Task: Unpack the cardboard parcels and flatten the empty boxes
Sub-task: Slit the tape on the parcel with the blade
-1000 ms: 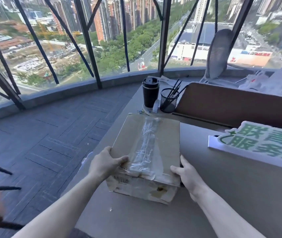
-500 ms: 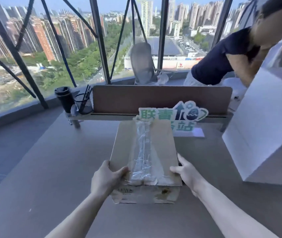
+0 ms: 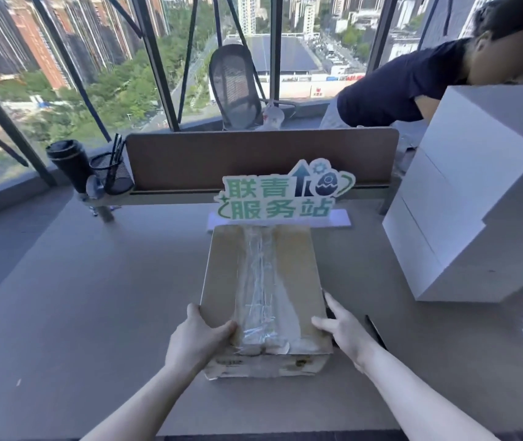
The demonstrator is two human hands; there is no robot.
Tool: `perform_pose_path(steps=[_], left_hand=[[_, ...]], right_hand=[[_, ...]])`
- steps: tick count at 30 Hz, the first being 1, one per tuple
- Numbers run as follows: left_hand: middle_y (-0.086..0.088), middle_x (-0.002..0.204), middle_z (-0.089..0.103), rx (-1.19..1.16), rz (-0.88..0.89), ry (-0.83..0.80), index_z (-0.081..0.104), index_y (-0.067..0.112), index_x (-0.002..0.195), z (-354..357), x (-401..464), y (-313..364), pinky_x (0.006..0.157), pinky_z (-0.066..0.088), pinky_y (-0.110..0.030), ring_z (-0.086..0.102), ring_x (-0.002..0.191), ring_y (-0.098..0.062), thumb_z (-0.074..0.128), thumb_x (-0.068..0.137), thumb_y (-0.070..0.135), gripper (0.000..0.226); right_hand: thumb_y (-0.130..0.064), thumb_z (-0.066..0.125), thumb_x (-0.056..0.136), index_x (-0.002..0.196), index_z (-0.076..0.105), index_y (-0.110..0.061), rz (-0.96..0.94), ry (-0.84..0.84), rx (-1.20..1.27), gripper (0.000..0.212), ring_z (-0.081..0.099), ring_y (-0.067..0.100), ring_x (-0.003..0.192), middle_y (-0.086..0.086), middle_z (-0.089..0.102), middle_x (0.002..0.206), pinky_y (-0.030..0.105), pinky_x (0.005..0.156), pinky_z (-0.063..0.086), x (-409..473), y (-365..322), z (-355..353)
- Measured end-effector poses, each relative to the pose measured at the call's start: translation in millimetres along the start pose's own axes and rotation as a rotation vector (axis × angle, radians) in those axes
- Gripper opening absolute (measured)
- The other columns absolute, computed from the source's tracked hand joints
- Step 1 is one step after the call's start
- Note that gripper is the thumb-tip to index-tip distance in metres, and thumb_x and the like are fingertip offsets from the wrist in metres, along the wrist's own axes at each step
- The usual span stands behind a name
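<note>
Head view: one sealed cardboard box (image 3: 261,300) sits on the grey desk (image 3: 78,297), directly ahead at 12 o'clock, its far end just below a green-lettered sign (image 3: 282,194).

Risks from this position:
1. A wide strip of clear tape (image 3: 260,281) runs the length of the lid and wraps over the near edge. Judged from its wrinkled look, it may tear unevenly or pull the cardboard surface away if peeled by hand.
2. The box's far end is close to the sign. Pushing the box forward during opening would likely knock the sign over.
3. A stack of white boxes (image 3: 470,198) stands at 2 o'clock. A wide sweep of the right elbow could strike it.

Hand state:
- Left hand (image 3: 198,340): grips the near left corner, thumb laid on the lid, fingers wrapped down the side. Fingers moderately curled, closed on the box.
- Right hand (image 3: 344,326): placed against the near right corner, thumb on the lid, fingers extended along the side wall. Fingers fairly straight, bracing the box.

Nothing has been unpacked yet.
</note>
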State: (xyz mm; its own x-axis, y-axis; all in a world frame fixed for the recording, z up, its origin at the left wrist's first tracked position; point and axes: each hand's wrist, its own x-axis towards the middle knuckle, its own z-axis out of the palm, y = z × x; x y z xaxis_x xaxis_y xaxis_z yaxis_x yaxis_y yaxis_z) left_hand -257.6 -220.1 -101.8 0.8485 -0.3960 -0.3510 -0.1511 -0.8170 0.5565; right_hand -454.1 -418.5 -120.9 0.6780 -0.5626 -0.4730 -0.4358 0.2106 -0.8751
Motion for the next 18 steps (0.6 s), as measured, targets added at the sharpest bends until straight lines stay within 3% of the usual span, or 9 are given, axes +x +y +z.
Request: perform_pose_path(steps=[3, 5, 8, 10, 13, 16, 18], left_hand=[[0.003, 0.099, 0.063, 0.079, 0.018, -0.038, 0.039, 0.024, 0.116, 0, 7, 3, 0.068, 0.047, -0.032, 0.058, 0.084, -0.025, 0.066, 0.072, 0.061, 0.063], [0.001, 0.116, 0.064, 0.166, 0.038, -0.026, 0.027, 0.028, 0.139, 0, 16, 5, 0.079, 0.049, -0.035, 0.062, 0.1, -0.028, 0.056, 0.076, 0.069, 0.081], [-0.005, 0.144, 0.045, 0.218, 0.093, 0.045, 0.002, 0.034, 0.154, 2, 28, 19, 0.09, 0.045, -0.041, 0.056, 0.12, -0.032, 0.047, 0.084, 0.068, 0.09], [-0.004, 0.154, 0.03, 0.208, 0.149, 0.033, 0.0, 0.036, 0.154, 6, 37, 29, 0.092, 0.045, -0.043, 0.051, 0.126, -0.033, 0.046, 0.087, 0.064, 0.087], [-0.001, 0.162, 0.01, 0.207, 0.17, -0.027, 0.004, 0.038, 0.153, 13, 47, 34, 0.098, 0.045, -0.046, 0.045, 0.13, -0.036, 0.046, 0.089, 0.063, 0.081], [-0.003, 0.163, 0.006, 0.285, 0.179, 0.041, 0.009, 0.04, 0.152, 22, 40, 32, 0.098, 0.042, -0.045, 0.042, 0.132, -0.036, 0.041, 0.09, 0.067, 0.075], [-0.005, 0.162, 0.008, 0.32, 0.19, 0.102, 0.01, 0.039, 0.152, 28, 35, 28, 0.098, 0.042, -0.044, 0.041, 0.132, -0.036, 0.036, 0.091, 0.069, 0.073]], right_hand=[[-0.02, 0.048, 0.103, 0.145, 0.038, -0.034, -0.018, 0.063, 0.007, 0.044, 0.052, -0.005, 0.117, -0.018, 0.051, 0.138, 0.015, 0.092, 0.042, 3, 9, -11], [-0.026, 0.051, 0.102, 0.147, 0.042, -0.022, 0.037, 0.251, -0.157, 0.045, 0.051, 0.016, 0.127, -0.004, 0.05, 0.145, 0.032, 0.103, 0.041, 13, 26, -27], [-0.02, 0.054, 0.098, 0.135, 0.054, -0.008, 0.146, 0.467, -0.52, 0.04, 0.057, 0.033, 0.12, 0.015, 0.058, 0.134, 0.034, 0.091, 0.046, 30, 60, -57], [-0.021, 0.052, 0.093, 0.118, 0.06, -0.008, 0.244, 0.491, -0.74, 0.029, 0.058, 0.035, 0.112, 0.018, 0.061, 0.122, 0.039, 0.088, 0.049, 39, 78, -76], [-0.026, 0.052, 0.088, 0.115, 0.064, -0.009, 0.368, 0.466, -0.911, 0.034, 0.058, 0.034, 0.113, 0.015, 0.059, 0.118, 0.04, 0.09, 0.052, 48, 103, -93], [-0.031, 0.051, 0.091, 0.115, 0.066, -0.012, 0.399, 0.447, -0.976, 0.034, 0.061, 0.033, 0.11, 0.012, 0.06, 0.119, 0.04, 0.088, 0.054, 47, 110, -95], [-0.023, 0.047, 0.094, 0.116, 0.062, -0.014, 0.369, 0.452, -1.011, 0.028, 0.061, 0.032, 0.109, 0.011, 0.06, 0.117, 0.04, 0.085, 0.052, 48, 114, -96]])
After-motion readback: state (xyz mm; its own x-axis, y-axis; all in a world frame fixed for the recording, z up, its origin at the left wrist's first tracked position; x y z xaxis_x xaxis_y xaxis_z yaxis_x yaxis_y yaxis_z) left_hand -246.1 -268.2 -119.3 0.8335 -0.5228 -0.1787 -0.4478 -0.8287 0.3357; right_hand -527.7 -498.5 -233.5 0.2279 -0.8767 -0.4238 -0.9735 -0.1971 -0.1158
